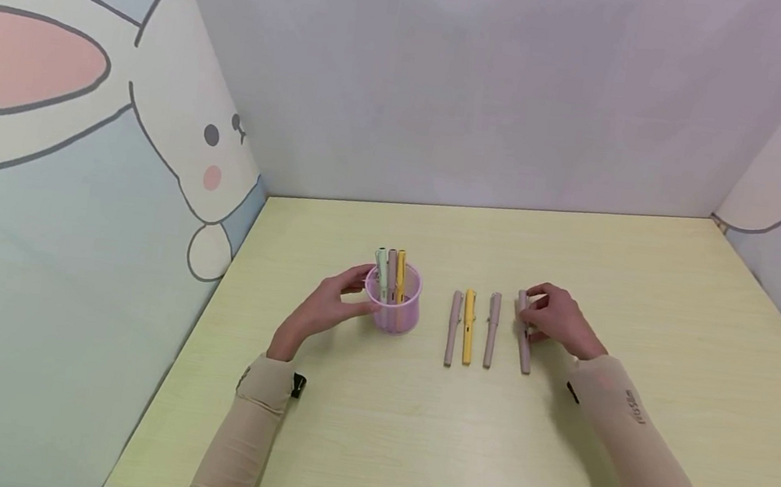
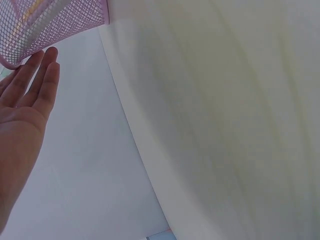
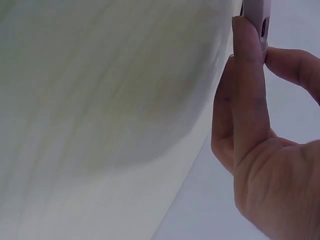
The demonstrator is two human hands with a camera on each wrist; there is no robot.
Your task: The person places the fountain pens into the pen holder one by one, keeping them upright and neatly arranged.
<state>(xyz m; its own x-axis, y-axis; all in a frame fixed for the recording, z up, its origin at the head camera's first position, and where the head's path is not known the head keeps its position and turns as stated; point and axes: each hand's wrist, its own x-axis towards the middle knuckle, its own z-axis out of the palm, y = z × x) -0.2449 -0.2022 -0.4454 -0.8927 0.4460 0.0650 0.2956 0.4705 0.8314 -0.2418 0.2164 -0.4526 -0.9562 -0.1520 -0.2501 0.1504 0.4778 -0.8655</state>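
One mauve pen [image 1: 525, 355], nearly fore-and-aft, is pinched by the right hand [image 1: 560, 317], right of the cup [image 1: 406, 319] touched by the left hand [image 1: 329, 304], fingers straight.

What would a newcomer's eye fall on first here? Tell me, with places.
Probably the big long-eared cartoon animal on the left wall comes first. Next is the pink mesh cup holding three pens on the pale table, near the head view's centre, with the left hand around it. Then come the four pens lying in a row to its right, the rightmost pinched by the right hand.
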